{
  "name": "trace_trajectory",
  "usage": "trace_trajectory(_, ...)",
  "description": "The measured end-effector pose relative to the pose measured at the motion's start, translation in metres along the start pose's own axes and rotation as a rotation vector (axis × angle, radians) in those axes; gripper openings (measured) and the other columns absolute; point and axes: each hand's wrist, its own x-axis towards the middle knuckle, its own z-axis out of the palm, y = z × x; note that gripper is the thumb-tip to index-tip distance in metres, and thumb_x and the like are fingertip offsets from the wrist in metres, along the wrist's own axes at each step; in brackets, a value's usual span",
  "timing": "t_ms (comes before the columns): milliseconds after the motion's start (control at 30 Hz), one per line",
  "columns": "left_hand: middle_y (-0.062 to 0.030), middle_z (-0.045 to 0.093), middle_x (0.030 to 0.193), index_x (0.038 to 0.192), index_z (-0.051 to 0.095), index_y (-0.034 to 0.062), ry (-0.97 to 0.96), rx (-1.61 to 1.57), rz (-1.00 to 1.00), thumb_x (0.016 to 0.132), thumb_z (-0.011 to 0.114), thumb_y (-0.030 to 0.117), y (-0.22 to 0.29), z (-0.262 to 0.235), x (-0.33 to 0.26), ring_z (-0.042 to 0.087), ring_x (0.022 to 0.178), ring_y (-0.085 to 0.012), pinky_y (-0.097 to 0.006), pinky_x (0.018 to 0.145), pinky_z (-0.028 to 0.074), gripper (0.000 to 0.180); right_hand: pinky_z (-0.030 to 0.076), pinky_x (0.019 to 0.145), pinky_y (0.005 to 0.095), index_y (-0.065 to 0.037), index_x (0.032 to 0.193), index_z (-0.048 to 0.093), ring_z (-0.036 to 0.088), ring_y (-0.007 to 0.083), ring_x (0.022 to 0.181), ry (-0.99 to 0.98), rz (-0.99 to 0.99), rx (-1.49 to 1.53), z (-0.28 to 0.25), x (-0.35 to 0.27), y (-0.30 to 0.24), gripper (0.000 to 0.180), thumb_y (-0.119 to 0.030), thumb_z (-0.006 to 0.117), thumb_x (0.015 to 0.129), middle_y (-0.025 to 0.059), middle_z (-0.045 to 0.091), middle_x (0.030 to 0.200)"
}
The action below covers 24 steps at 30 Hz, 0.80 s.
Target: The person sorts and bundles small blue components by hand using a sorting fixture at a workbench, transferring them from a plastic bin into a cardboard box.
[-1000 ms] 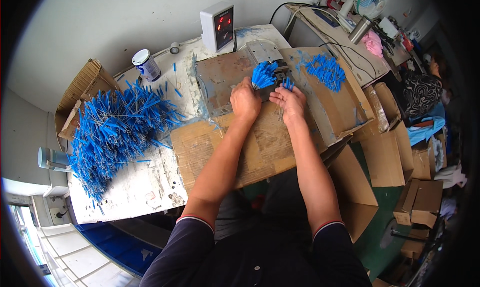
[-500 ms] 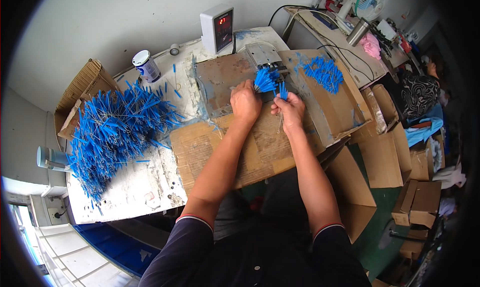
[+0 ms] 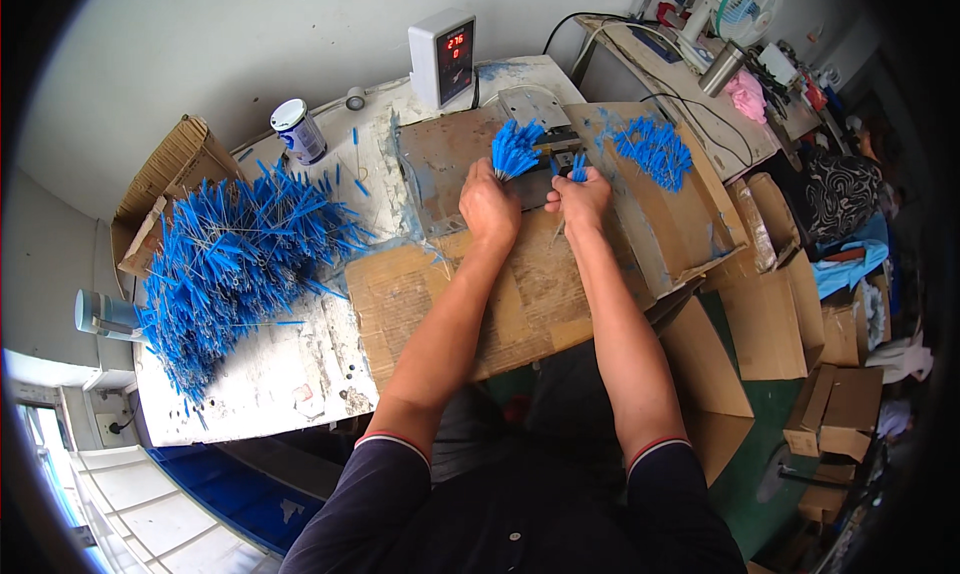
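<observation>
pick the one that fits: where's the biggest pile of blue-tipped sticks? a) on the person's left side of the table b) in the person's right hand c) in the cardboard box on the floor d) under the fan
a: the big heap of blue-tipped sticks lies on the white table to the person's left, while the left hand holds only a small bunch and the right hand just a few.

A plain grey wall (image 3: pixel 200 44) backs the scuffed white workbench (image 3: pixel 260 384) — green floor (image 3: pixel 770 444) to the right, strewn with cardboard boxes (image 3: pixel 840 414), a small fan (image 3: pixel 745 4) on a side table.
</observation>
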Motion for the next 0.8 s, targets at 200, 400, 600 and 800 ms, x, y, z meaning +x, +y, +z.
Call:
trace_trajectory(200, -0.0170, 0.065, 0.092, 0.093, 0.059, 0.0048, 0.002, -0.072, 0.050, 0.082, 0.067, 0.008, -0.001, -0.001, 0.001, 0.063, 0.090, -0.0412, -0.050, 0.077, 0.048, 0.014, 0.055, 0.041, 0.0320, -0.002, 0.088, 0.054, 0.064, 0.0181, 0.052, 0.015, 0.013, -0.039, 0.005, 0.002, -0.004, 0.018, 0.007, 0.067, 0.082, 0.0116, 0.065, 0.076)
trace_trajectory(400, -0.0207, 0.067, 0.090, 0.094, 0.059, 0.0038, -0.091, -0.037, 0.023, 0.080, 0.067, 0.009, 0.001, -0.001, 0.000, 0.063, 0.090, -0.0426, -0.051, 0.079, 0.048, 0.017, 0.053, 0.042, 0.0294, 0.000, 0.098, 0.057, 0.064, 0.0166, 0.054, -0.025, 0.086, 0.180, -0.006, -0.004, -0.005, 0.013, 0.002, 0.065, 0.088, 0.0103, 0.066, 0.078)
trace_trajectory(600, -0.0206, 0.068, 0.091, 0.097, 0.060, 0.0033, -0.152, 0.014, 0.096, 0.077, 0.062, 0.003, 0.004, -0.002, -0.001, 0.064, 0.089, -0.0408, -0.050, 0.081, 0.049, 0.019, 0.046, 0.049, 0.0236, 0.001, 0.117, 0.057, 0.059, 0.0097, 0.059, 0.038, -0.350, 0.053, -0.012, -0.023, -0.016, 0.024, -0.007, 0.064, 0.096, 0.0066, 0.068, 0.082)
trace_trajectory(800, -0.0214, 0.068, 0.091, 0.096, 0.060, 0.0029, -0.177, 0.022, 0.059, 0.077, 0.062, 0.003, 0.003, -0.004, 0.001, 0.064, 0.091, -0.0415, -0.049, 0.082, 0.049, 0.019, 0.049, 0.079, 0.0240, -0.001, 0.133, 0.046, 0.061, 0.0093, 0.083, -0.055, -0.665, -0.086, 0.004, -0.058, -0.010, 0.043, -0.001, 0.064, 0.095, 0.0068, 0.068, 0.092)
